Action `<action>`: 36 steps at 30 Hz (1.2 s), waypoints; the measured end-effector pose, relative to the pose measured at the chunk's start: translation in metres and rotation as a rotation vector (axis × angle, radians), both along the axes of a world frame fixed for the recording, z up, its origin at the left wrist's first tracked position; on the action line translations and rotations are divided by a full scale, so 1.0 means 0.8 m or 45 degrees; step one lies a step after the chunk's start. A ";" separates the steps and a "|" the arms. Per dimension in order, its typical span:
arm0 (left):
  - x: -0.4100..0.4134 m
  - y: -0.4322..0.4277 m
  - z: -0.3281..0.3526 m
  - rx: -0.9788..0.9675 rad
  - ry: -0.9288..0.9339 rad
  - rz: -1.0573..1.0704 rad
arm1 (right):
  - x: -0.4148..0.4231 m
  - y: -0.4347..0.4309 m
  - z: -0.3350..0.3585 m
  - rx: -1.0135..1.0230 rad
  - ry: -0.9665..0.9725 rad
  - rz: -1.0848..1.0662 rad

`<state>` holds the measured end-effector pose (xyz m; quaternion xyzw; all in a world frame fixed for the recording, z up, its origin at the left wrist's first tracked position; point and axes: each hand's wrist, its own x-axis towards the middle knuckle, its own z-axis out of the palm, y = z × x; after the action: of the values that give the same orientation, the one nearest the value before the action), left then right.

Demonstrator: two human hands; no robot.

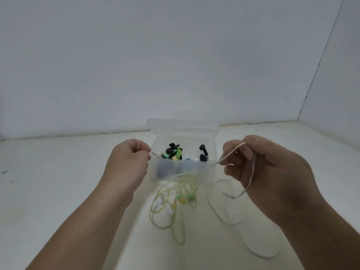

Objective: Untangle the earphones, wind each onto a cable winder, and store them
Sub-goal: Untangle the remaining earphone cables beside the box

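Back wall (136,55) plain white. Right wall (346,75) white, joins it at dark cracked seam (315,71). Tabletop (48,182) off-white, blue marks (4,172) at left edge. Light soft, even.

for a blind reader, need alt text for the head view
Over a white table, the left hand pinches a plug and the right hand grips a white cable. A yellow-green earphone tangle lies beneath, before an open clear box holding black and green earphones.

The white table (58,191) carries a clear plastic box (183,126), lid up, a yellow-green earphone tangle (176,199) just before it, loops of white cable (226,222) beside, a blue mark (4,172) far left
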<state>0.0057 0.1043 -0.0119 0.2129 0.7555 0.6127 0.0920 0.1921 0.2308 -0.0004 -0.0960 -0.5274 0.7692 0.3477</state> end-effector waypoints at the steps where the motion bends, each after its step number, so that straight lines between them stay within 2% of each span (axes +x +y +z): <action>1: 0.002 0.000 0.001 0.049 0.085 -0.075 | -0.001 -0.001 -0.001 0.007 0.010 0.030; 4: 0.018 -0.005 0.006 0.172 0.170 -0.689 | -0.006 -0.007 -0.006 0.064 -0.042 0.068; 6: 0.025 -0.006 0.004 0.015 0.154 -1.011 | -0.006 -0.006 -0.009 0.159 -0.102 0.036; 7: 0.025 -0.005 0.000 -0.112 0.187 -1.062 | -0.005 -0.004 -0.009 0.204 -0.122 0.007; 9: 0.024 -0.002 -0.008 -0.349 0.359 -1.002 | -0.002 0.001 -0.004 0.199 -0.093 -0.021; 12: 0.015 0.001 -0.016 -0.569 0.619 -0.814 | 0.004 0.006 0.009 0.004 0.071 -0.006; 15: 0.007 -0.005 -0.016 -0.545 0.558 -0.710 | 0.008 0.012 0.016 -0.133 0.195 -0.078; 20: -0.004 -0.011 -0.008 -0.484 0.526 -0.698 | 0.019 0.028 0.019 -0.282 0.319 -0.253; 23: -0.012 -0.011 -0.010 -0.462 0.516 -0.516 | 0.025 0.034 0.021 -0.333 0.363 -0.263; 25: -0.019 -0.013 -0.011 -0.524 0.455 -0.430 | 0.027 0.034 0.022 -0.351 0.380 -0.248; 29: -0.030 -0.021 -0.012 -0.827 0.386 -0.392 | 0.025 0.030 0.022 -0.307 0.308 -0.141; 31: -0.031 -0.024 -0.010 -0.872 0.363 -0.362 | 0.023 0.027 0.020 -0.262 0.250 -0.066; 34: -0.028 -0.030 -0.003 -0.717 0.209 -0.513 | 0.020 0.023 0.019 -0.203 0.193 0.027; 36: -0.018 -0.032 0.003 -0.637 0.190 -0.669 | 0.018 0.019 0.017 -0.153 0.138 0.063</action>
<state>-0.0085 0.0785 -0.0094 0.4147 0.8060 0.3474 0.2402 0.2068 0.2457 0.0134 -0.0618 -0.4630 0.8118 0.3504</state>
